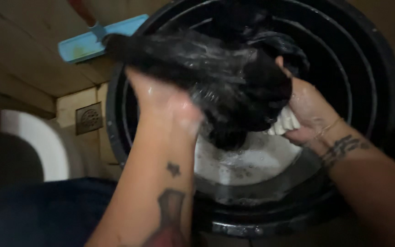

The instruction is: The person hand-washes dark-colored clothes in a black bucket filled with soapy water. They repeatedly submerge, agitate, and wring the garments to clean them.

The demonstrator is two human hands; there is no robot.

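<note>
Hands wash a black cloth over a black tub. Left hand and right hand hold it up, fingers closed on the soaked fabric. Suds cover the water below, so washing looks midway, rinsing undone.

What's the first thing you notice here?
A wet black cloth, soapy and shiny, is held up in the middle by the left hand and right hand. Under it sits a big black tub with foamy water. A blue brush lies at top left.
</note>
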